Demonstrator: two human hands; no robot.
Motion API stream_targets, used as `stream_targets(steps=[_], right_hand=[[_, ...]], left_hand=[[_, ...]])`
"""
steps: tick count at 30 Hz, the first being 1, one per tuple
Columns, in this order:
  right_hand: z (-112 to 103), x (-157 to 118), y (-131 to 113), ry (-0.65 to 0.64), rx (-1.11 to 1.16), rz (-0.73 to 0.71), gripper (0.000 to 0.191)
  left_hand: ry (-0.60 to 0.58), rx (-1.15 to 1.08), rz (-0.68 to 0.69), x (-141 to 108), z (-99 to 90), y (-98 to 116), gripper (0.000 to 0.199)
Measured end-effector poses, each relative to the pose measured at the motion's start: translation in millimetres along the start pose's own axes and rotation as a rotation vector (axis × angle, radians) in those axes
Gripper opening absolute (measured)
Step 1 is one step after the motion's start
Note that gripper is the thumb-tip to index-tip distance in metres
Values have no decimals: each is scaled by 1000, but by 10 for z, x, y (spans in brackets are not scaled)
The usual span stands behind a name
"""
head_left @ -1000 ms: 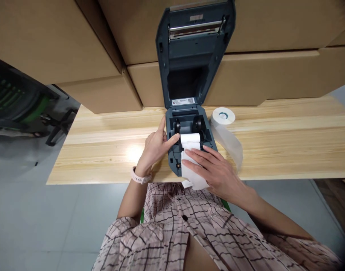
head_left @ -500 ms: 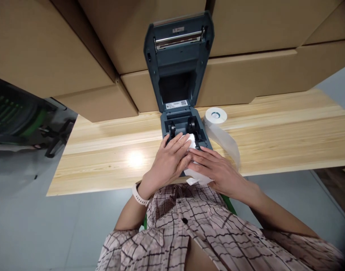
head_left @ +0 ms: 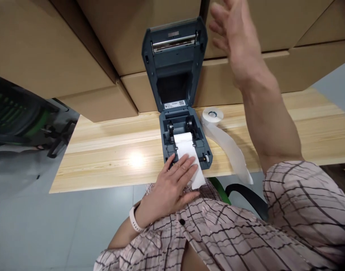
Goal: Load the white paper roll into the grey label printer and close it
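Observation:
A dark grey-blue printer (head_left: 164, 130) stands on the table with its lid (head_left: 175, 64) raised. White paper (head_left: 186, 147) runs from a small roll inside the body and out over the printer's front edge. Flat on this paper lies my left hand (head_left: 175, 178), its fingers outstretched and gripping nothing. My right hand (head_left: 231, 32) is up beside the lid's top right, slightly blurred, with fingers apart and nothing visible in it.
Right of the printer, a white roll (head_left: 213, 115) sits on the wooden table (head_left: 110, 150), its loose strip (head_left: 231, 146) trailing over the front edge. Large cardboard boxes (head_left: 231, 81) line the back. A black and green chair (head_left: 245, 194) is partly visible below.
My right hand has left the paper and risen to beside the lid. My left hand has shifted toward me, uncovering the printer's inside and the paper. The loose strip now hangs lower.

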State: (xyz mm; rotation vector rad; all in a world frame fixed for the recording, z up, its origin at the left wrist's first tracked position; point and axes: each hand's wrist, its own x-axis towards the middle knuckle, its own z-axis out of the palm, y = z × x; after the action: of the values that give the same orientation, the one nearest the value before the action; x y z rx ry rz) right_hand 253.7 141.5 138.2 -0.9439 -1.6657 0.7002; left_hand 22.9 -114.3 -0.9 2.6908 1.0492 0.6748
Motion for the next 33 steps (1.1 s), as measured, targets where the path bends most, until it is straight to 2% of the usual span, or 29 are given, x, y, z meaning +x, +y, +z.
stream_targets(steps=[2,4,5,7,9,10,11,14,15,16,17,20,22,25,29,31,33], right_hand=[[211,307,-5,-31,106,109,72],[331,344,-31,-16,128,47,74],[353,258,-48,15,117,-33,70],[333,-88,-85,80,112,-233,56],[270,-583,-107,31,89,-378,47],[238,-852,-105,-36,58,-417,42],[212,-1118,-90,-121,1,-412,37],[185,-1807,32,-240,-149,-340,25],[192,-1979,89,-252,-173,-281,27],[204,-2116,146,-248,-176,-209,37],[220,-2219,199,-227,-155,-118,52],[275,-2367,313,-170,-6,150,97],[313,-2387,353,-196,108,285,107],[371,-2398,377,-248,232,358,109],[449,-2437,344,-200,294,351,109],[481,-2450,317,-163,306,365,105],[505,-2454,310,-133,307,381,104]], left_hand=[[6,-38,18,-90,-41,47,85],[13,-92,9,-171,-93,83,80],[11,-124,0,-205,-121,100,77],[25,-194,-4,-259,-175,131,66],[93,-289,-25,-292,-210,151,46],[183,-349,-52,-299,-216,151,30],[323,-402,-97,-300,-211,142,16],[868,-463,-320,-242,-139,51,20],[978,-469,-394,-202,-101,8,16],[999,-496,-466,-151,-60,-34,14],[940,-555,-535,-94,-19,-71,29],[632,-833,-716,81,88,-119,73],[517,-976,-789,167,130,-107,88],[511,-1023,-804,226,148,-85,97],[524,-969,-757,206,164,-111,93],[520,-896,-719,154,220,-117,88],[549,-717,-638,65,330,-92,80]])
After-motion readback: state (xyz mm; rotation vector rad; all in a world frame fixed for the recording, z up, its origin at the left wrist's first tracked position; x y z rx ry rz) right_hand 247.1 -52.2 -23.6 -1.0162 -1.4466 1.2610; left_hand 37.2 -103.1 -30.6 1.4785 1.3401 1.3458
